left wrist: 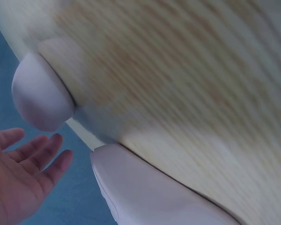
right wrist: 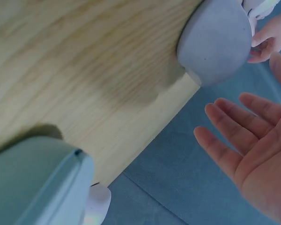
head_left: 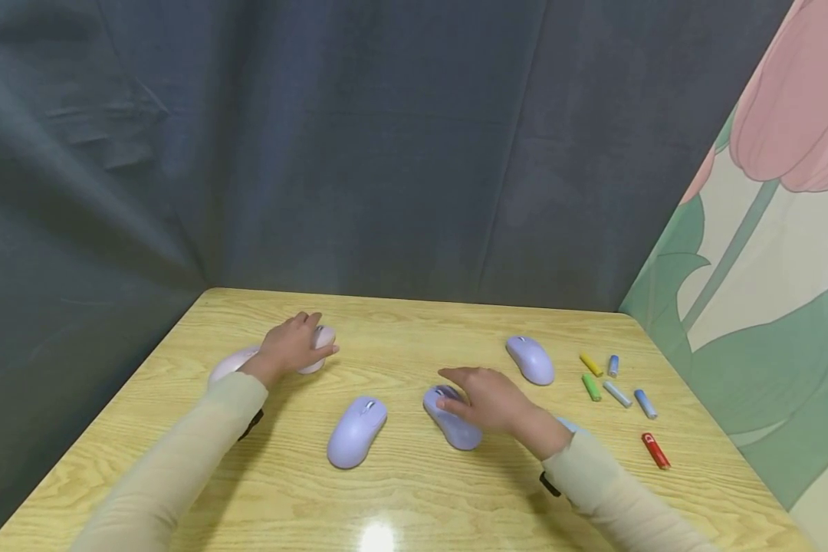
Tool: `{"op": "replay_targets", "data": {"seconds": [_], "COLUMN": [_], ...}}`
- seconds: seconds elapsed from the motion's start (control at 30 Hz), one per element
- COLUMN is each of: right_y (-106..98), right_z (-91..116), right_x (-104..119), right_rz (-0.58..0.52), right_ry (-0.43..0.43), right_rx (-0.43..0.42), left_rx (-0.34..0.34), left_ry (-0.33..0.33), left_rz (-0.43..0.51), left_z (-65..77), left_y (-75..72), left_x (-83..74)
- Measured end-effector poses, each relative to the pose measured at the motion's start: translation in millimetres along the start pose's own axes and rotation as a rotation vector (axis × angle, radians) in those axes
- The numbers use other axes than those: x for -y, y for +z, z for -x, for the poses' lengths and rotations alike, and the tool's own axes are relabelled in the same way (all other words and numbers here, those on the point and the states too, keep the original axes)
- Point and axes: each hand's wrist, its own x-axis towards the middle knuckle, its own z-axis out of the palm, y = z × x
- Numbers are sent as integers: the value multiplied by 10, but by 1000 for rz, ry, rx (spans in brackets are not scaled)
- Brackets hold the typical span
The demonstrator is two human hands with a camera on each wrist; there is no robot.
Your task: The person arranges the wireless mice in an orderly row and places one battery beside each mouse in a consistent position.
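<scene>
At the lower middle of the head view, a loose lilac mouse (head_left: 356, 432) lies between the hands, untouched, its long axis running lower left to upper right. Just right of it, a second lilac mouse (head_left: 461, 435) lies under the right hand (head_left: 490, 399), clearly the nearer hand; its long axis runs upper left to lower right, wheel end at upper left. That hand's fingers are straight and apart, with a gap to the mouse in the right wrist view. Farther back, right of centre, a third lilac mouse (head_left: 533, 362) slants the same way. Farthest, left of centre, a pink mouse (head_left: 326, 336) lies right of the left hand (head_left: 291, 346), its long axis roughly up the frame; these fingers too are apart, though whether they touch it I cannot tell.
</scene>
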Motion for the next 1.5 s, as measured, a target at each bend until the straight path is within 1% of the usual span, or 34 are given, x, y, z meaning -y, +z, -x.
{"op": "replay_targets", "data": {"seconds": [0.13,0.27,0.5,0.67,0.83,1.2,1.37,1.5], "right_y": [27,64,130,164,187,223,232,250], "right_z": [18,33,47,50,53,40,35,35], "right_x": [15,15,24,40,48,80,97,104], "right_rz": [17,29,71,110,139,171,176,148], "right_ry": [-18,-38,-27,-6,-12,8,24,42], "right_rx": [3,-4,15,24,19,33,29,20], "left_rx": [20,46,82,91,92,104,100,97], "left_ry": [-2,-17,-50,-63,-63,-72,-63,-51], "left_rz": [-7,-6,13,19,28,42,38,22], "left_z": [-4,-18,-34,-36,-36,-43,-46,-57], "left_y": [17,28,51,80,79,74,84,92], "left_x": [1,2,-3,6,2,-23,-10,-6]}}
